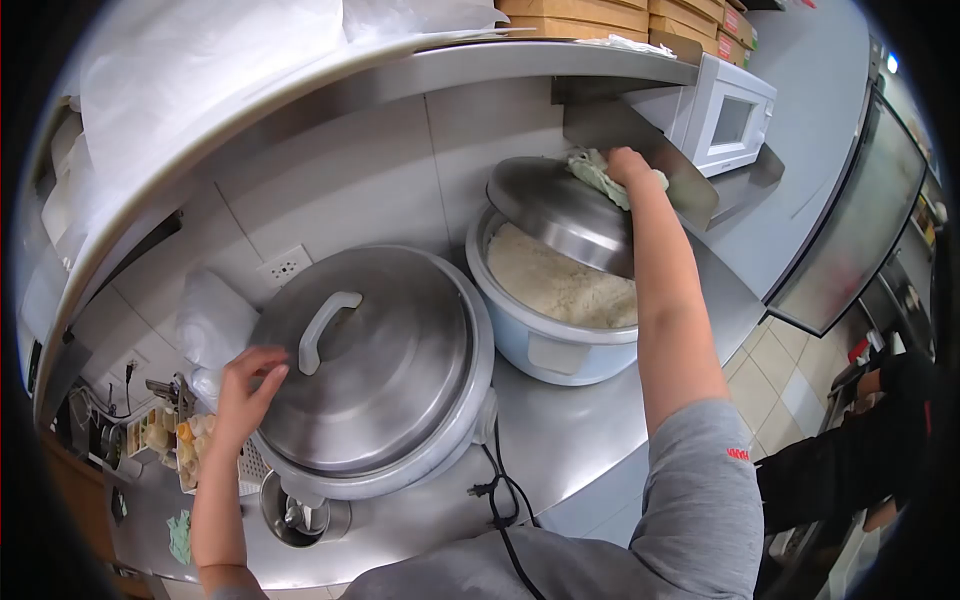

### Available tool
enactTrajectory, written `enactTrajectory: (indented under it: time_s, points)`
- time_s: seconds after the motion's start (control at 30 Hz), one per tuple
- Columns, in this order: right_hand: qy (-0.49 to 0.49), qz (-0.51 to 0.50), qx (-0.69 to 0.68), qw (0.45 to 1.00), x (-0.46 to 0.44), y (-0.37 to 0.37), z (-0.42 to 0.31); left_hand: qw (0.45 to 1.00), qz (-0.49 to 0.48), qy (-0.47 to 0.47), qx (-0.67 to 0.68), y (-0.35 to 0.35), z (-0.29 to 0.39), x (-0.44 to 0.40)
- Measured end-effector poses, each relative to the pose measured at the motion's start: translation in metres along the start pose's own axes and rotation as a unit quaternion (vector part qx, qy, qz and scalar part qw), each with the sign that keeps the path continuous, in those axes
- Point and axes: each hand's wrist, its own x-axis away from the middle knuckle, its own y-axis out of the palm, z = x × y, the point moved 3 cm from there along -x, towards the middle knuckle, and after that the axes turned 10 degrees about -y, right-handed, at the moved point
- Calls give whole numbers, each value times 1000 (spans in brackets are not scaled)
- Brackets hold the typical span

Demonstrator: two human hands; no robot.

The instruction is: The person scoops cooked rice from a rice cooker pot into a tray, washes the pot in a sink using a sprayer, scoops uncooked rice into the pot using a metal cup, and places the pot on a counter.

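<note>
My right hand (626,164) is closed on a pale green cloth (597,178) at the top of a metal lid (560,215); the lid's handle is hidden there. That lid is tilted over the pale blue rice cooker (560,352), exposing cooked rice (555,278). To the left, a larger cooker (482,345) is covered by a steel lid (400,370) with a grey handle (325,330). Beside this lid's left edge is my left hand (252,388), fingers bent and apart from the thumb, holding nothing.
Both cookers stand on a steel counter (560,440), with a black power cord (497,485) in front. A metal container (335,520) with utensils and a green cloth (180,537) are at lower left. Above are a steel shelf (420,72) and microwave (728,115). Another person (835,455) stands at right.
</note>
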Motion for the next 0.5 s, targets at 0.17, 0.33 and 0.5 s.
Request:
enactTrajectory:
  time_s: [0.17, 0.33, 0.5]
  points:
    - [-77, -17, 32, 996, 15, 24, -31, 929, 137, 162, -304, 39, 16, -38]
    - [-40, 50, 3, 998, 54, 49, -39, 873, 68, 101, -473, 73, -4, -70]
    - [-39, 137, 14, 990, 82, 58, -28, 883, 45, 132, -448, 64, -12, -79]
